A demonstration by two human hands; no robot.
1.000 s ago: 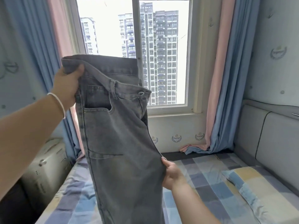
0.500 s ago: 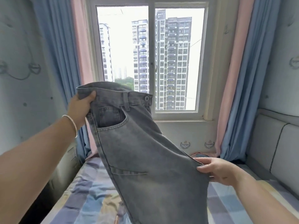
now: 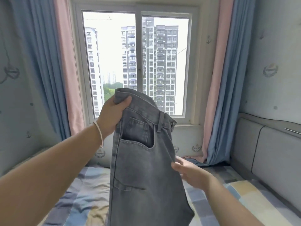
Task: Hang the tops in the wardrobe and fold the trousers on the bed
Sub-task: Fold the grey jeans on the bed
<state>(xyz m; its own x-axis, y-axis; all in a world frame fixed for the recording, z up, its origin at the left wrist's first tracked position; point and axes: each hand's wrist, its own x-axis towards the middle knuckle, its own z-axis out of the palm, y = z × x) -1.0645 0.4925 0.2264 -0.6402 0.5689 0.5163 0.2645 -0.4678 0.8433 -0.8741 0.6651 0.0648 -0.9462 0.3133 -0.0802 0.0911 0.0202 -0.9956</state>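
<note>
My left hand (image 3: pixel 112 115) clamps the waistband corner of the grey jeans (image 3: pixel 143 160), stiff faded denim hanging long-axis straight down over the checked bed (image 3: pixel 81 190), while my right hand (image 3: pixel 190 173), fingers loose and blurred, sits nearer the crotch seam edge, just touching it.

Daylight pours in through the window (image 3: pixel 136 62) at the upper centre of the frame, where the sky is blown out to plain white. The room is evenly and softly lit, without hard shadows. The jeans (image 3: pixel 143 160) at centre are backlit, their near face dull and flat. The right hand (image 3: pixel 190 173) at lower right is smeared by motion blur. Wide-angle distortion bows the curtains (image 3: pixel 40 70) and walls at the left and right edges. Overall detail is slightly soft.
</note>
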